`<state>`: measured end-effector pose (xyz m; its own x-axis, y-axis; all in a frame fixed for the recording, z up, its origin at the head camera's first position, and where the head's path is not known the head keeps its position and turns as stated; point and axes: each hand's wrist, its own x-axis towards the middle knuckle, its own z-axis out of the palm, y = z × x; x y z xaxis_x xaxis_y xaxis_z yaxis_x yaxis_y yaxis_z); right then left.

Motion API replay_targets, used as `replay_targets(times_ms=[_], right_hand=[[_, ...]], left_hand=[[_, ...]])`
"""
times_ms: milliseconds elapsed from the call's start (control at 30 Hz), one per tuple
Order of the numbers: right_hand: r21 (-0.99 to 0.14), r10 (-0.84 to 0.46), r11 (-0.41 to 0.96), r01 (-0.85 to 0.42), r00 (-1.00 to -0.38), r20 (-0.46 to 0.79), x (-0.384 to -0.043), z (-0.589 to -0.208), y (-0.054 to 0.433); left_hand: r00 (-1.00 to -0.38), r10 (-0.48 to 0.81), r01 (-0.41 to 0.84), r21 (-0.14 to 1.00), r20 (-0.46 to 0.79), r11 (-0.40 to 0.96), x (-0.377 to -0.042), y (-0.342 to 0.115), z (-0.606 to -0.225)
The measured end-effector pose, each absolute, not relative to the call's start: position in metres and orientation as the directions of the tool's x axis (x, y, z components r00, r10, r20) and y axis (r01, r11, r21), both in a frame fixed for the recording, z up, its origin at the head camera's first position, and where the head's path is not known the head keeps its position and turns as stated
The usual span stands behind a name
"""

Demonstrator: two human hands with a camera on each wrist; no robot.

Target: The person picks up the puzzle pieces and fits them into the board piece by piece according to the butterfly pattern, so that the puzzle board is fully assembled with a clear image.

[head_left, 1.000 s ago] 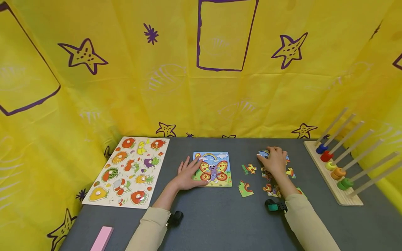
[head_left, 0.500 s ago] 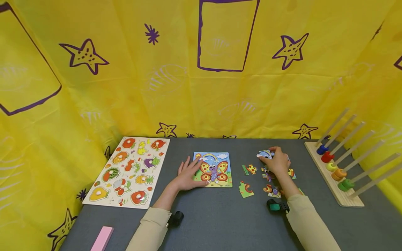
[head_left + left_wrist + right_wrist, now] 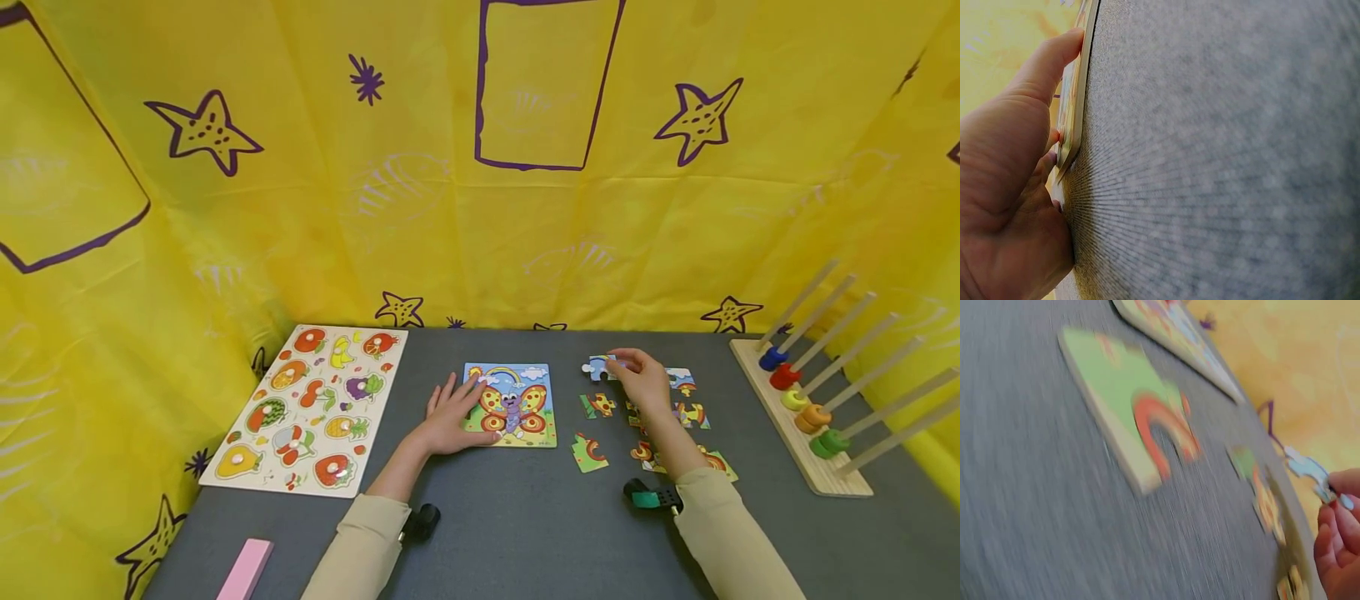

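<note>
My right hand (image 3: 647, 387) pinches a blue puzzle piece (image 3: 597, 367) with part of a rainbow on it, between thumb and fingers, over the dark table. In the right wrist view the puzzle piece (image 3: 1307, 467) shows at the fingertips. My left hand (image 3: 450, 425) rests with fingers spread on the left edge of a square butterfly puzzle board (image 3: 531, 398). The left wrist view has the thumb (image 3: 1054, 59) along the board's near edge. Between board and right hand lie a green-and-yellow piece (image 3: 597, 406) and a green corner piece with a red arc (image 3: 590, 454).
More puzzle pieces (image 3: 691, 415) lie under and beyond the right forearm. A fruit peg puzzle (image 3: 330, 417) is at the left, a pink block (image 3: 245, 568) at the front left. At the right stands a wooden peg stacker (image 3: 802, 417) with coloured rings. A yellow curtain (image 3: 420, 250) hangs behind.
My right hand has lifted the blue puzzle piece from the top of the group of pieces and carried it left, uncovering pieces to the right. The left hand stays on the board.
</note>
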<state>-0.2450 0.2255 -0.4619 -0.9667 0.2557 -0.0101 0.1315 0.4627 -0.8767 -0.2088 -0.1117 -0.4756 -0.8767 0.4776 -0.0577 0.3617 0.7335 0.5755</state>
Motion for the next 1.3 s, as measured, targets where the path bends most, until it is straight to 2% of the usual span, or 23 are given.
replay_targets(times_ms=[200, 400, 833, 1133, 1300], right_hand=[[-0.951, 0.166, 0.291, 0.107, -0.984, -0.060, -0.247, -0.462, 0.195], [-0.963, 0.093, 0.249, 0.104, -0.992, -0.083, -0.250, -0.463, 0.163], [-0.942, 0.021, 0.314, 0.115, -0.993, -0.114, -0.255, -0.466, 0.114], [-0.923, -0.011, 0.381, 0.047, -0.998, -0.056, -0.262, -0.470, 0.102], [-0.916, 0.001, 0.397, 0.054, -0.998, -0.059, -0.263, -0.470, 0.100]], left_hand=[[-0.877, 0.477, 0.362, 0.574, -0.057, 0.734, -0.210, -0.111, -0.477], [-0.880, 0.471, 0.357, 0.565, -0.065, 0.744, -0.211, -0.111, -0.475], [-0.882, 0.468, 0.355, 0.566, -0.063, 0.744, -0.213, -0.112, -0.477], [-0.889, 0.455, 0.344, 0.580, -0.051, 0.738, -0.211, -0.111, -0.477], [-0.891, 0.451, 0.336, 0.588, -0.056, 0.736, -0.211, -0.111, -0.476]])
